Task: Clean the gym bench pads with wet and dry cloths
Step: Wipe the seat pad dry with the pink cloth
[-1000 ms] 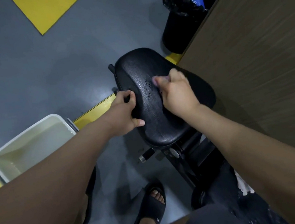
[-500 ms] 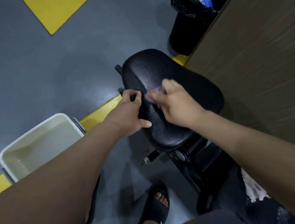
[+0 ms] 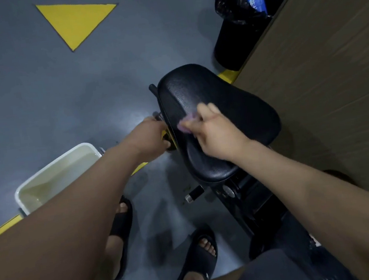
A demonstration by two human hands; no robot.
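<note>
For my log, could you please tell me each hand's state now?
Left hand: at the pad edge, cannot tell.
Right hand: grips purple cloth.

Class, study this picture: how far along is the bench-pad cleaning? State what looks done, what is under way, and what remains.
Done: the seat pad glistens near its top, suggesting wet wiping. In hand: the right hand pinches a purple cloth against the pad's left side; the left hand is at its edge, grip unclear. Left: the dry wipe, likely; a water basin stands nearby.
</note>
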